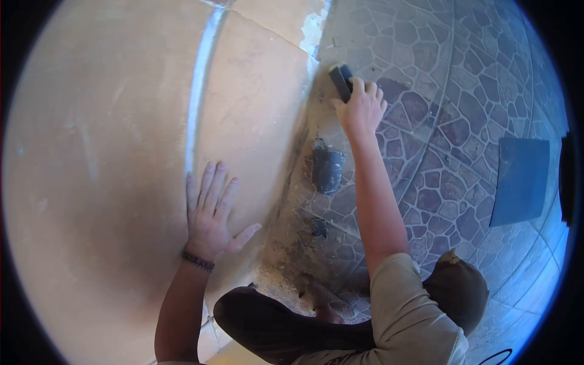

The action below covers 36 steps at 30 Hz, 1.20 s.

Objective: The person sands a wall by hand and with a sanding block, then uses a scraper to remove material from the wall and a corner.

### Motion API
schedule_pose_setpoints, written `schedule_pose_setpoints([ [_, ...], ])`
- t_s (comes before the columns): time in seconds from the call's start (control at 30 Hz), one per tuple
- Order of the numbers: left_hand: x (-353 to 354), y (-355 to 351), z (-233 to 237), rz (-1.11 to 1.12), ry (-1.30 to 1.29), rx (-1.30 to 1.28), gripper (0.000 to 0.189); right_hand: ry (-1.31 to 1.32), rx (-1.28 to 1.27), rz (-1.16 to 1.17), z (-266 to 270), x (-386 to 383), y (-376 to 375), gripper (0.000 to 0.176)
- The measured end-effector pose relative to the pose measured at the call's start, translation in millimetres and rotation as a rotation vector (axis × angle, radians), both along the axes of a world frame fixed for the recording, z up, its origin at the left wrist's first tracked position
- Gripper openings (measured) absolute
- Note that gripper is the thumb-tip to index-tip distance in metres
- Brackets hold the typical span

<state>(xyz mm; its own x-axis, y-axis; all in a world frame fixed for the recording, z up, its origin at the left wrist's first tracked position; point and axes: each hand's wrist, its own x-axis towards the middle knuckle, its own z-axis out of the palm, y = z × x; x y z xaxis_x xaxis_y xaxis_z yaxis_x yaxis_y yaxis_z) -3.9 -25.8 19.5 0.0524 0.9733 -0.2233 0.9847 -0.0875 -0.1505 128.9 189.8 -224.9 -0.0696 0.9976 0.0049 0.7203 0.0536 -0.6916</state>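
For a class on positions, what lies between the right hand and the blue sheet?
Bare patterned floor, from right hand to sheet, in the head view.

Left, the wall (pixel 97 152); right, the floor (pixel 426 201), on which a larger scrap (pixel 328 171) lies beyond a smaller scrap (pixel 319 228) near the wall, a sheet (pixel 520 181) farther right

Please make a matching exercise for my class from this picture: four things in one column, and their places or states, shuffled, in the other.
Things
1. left hand
2. right hand
3. bracelet
4. rectangular sheet

Places or states
A. lying on the stone-patterned floor
B. around a wrist
C. gripping a dark block
D. fingers spread on the tan surface

Right pairs: 1-D, 2-C, 3-B, 4-A
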Motion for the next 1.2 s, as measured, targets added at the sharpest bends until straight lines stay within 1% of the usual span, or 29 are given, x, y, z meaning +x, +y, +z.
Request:
schedule_pose_setpoints([
  [0.1,3,-4,3,0.033,0.025,-0.026,0.083,0.091,0.033,-0.066,-17,-8,-14,0.049],
  [0.2,0,0,2,0.021,0.015,0.007,0.082,0.518,-0.213,-0.2,-7,-3,-17,0.05],
  [0.23,-1,-1,1,0.02,0.006,0.022,0.081,0.853,-0.538,-0.228,21,3,-18,0.041],
  [0.33,5,-6,-2,0.039,-0.006,0.032,0.08,2.027,-0.882,-0.054,29,7,-32,0.038],
  [0.37,3,-5,1,0.039,0.007,0.032,0.08,2.267,-1.001,-0.003,47,7,-41,0.041],
  [0.47,2,-6,0,0.009,0.011,0.054,0.08,2.534,-1.075,0.258,70,-2,-67,0.048],
  [0.5,2,-8,-1,0.001,0.018,0.055,0.079,2.601,-1.096,0.329,72,-5,-72,0.052],
  [0.6,1,-10,-3,-0.024,0.04,0.072,0.078,2.721,-1.086,0.519,86,-4,-82,0.054],
  [0.73,0,-11,-1,-0.043,0.032,0.082,0.074,2.726,-1.088,0.554,115,9,-81,0.053],
  [0.83,1,-11,0,-0.082,-0.018,0.145,0.07,2.688,-1.078,0.523,132,22,-82,0.051],
  [0.97,-1,-15,-1,-0.109,-0.014,0.21,0.063,2.566,-1.047,0.355,139,43,-86,0.047],
  [1.07,-2,-5,-5,-0.096,0.122,0.181,0.059,2.515,-0.991,0.262,134,55,-90,0.045],
  [1.13,-2,17,-6,-0.093,0.157,0.168,0.057,2.477,-0.943,0.213,128,57,-91,0.042],
  [1.17,-2,28,-7,-0.089,0.178,0.158,0.056,2.47,-0.945,0.135,130,57,-91,0.038],
  [1.2,-3,39,-9,-0.086,0.175,0.178,0.056,2.449,-0.921,0.109,125,53,-91,0.037],
])
